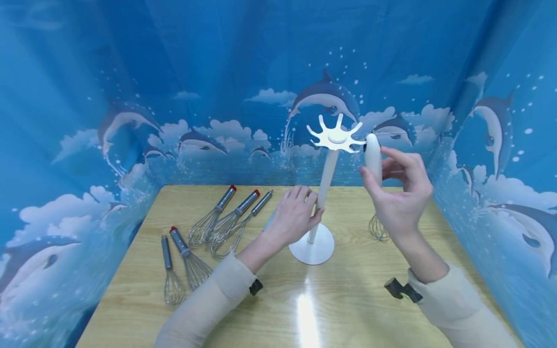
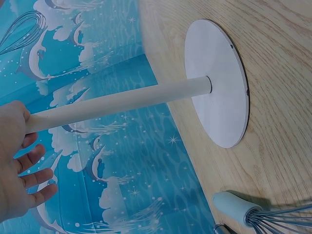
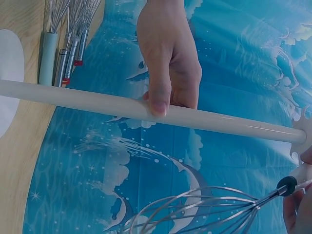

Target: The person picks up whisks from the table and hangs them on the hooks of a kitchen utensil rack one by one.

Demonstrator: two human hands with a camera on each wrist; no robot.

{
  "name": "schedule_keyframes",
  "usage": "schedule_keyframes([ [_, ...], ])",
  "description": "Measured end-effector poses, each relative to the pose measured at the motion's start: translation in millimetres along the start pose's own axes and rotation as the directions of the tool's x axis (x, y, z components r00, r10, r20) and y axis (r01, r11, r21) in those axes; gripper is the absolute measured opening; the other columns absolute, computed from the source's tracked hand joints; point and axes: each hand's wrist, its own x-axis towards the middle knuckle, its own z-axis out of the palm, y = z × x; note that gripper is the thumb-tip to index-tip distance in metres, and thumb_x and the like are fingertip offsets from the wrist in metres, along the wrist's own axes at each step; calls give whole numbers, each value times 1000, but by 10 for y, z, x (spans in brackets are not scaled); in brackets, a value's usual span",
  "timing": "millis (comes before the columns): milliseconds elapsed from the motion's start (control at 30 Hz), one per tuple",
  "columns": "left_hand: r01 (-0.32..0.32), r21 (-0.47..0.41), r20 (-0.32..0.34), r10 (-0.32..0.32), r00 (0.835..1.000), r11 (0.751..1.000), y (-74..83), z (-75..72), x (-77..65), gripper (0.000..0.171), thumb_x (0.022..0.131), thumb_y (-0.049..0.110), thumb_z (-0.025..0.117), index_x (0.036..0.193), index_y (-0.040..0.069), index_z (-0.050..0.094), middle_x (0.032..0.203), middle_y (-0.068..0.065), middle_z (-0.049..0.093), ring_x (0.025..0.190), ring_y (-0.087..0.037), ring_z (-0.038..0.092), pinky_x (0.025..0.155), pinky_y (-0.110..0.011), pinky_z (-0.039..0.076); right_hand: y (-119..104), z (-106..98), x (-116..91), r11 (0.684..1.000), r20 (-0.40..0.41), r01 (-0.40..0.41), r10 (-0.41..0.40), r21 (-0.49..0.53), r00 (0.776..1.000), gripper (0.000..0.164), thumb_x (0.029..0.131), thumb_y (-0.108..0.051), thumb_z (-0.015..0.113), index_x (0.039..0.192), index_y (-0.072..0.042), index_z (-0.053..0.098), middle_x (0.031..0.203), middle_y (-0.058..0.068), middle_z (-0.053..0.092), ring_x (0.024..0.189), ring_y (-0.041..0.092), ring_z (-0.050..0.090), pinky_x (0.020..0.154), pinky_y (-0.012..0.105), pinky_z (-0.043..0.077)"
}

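A white stand has a round base [image 1: 311, 244], a slim pole [image 2: 122, 100] and a crown of several curved arms [image 1: 337, 137] on top. In the head view the pole leans to the right. My left hand [image 1: 296, 215] pinches the pole partway up; the right wrist view shows its thumb [image 3: 159, 100] across the front, other fingers behind. Beside the crown, my right hand [image 1: 400, 186] holds a whisk by its white handle [image 1: 373, 157], the handle's top right at an arm tip. The whisk's wire loops [image 3: 195, 209] hang below that hand.
Several metal-handled whisks [image 1: 224, 198] lie on the left of the wooden table [image 1: 357, 299]. A whisk with a pale blue handle [image 2: 231, 207] lies near the base, mostly behind my left hand in the head view. Blue dolphin-print curtains [image 1: 217, 72] enclose the table's back and sides.
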Motion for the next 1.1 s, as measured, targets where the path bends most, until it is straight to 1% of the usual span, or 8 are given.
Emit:
schedule_keyframes([
  [367, -1, -4, -4, 1, 1000, 1000, 2, 2, 1, 26, 102, 41, 66, 107, 16, 64, 108, -2, 69, 103, -20, 65, 91, -36, 57, 25, 38, -20, 1000, -2, 13, -13, 8, 1000, 41, 77, 4, 84, 116, 10, 71, 103, -19, 63, 87, -1, 65, 75, 12, 55],
  [600, 6, -12, 0, -6, 1000, 1000, 4, 3, -6, 26, 103, 42, 66, 108, 16, 64, 109, -2, 69, 104, -21, 65, 92, -37, 57, 26, 78, -27, 999, 18, 32, -32, -20, 999, 39, 77, 4, 83, 115, 6, 73, 104, -20, 61, 87, -2, 62, 75, 11, 54],
  [833, 5, 0, -10, -5, 1000, 1000, 2, 9, -9, 28, 102, 43, 66, 109, 16, 65, 110, -2, 69, 104, -20, 65, 91, -36, 57, 26, 117, -41, 999, 43, 29, -28, -30, 999, 41, 78, 3, 83, 118, 4, 72, 105, -21, 59, 87, -2, 61, 76, 11, 54],
  [1000, 1, -5, -13, -1, 1000, 1000, 2, 10, -7, 27, 102, 43, 67, 109, 16, 65, 109, -2, 69, 103, -20, 65, 90, -36, 57, 33, 135, -52, 1000, 52, 19, -19, 0, 998, 43, 78, 5, 83, 119, 6, 70, 105, -19, 59, 87, -1, 61, 76, 12, 55],
  [1100, 1, -3, -15, -1, 1000, 1000, 3, 10, -7, 27, 102, 42, 67, 108, 16, 65, 108, -2, 69, 103, -20, 64, 90, -36, 57, 45, 142, -47, 1000, 72, 10, -11, 23, 997, 45, 78, 5, 81, 121, 8, 68, 106, -19, 60, 85, -2, 63, 75, 12, 55],
])
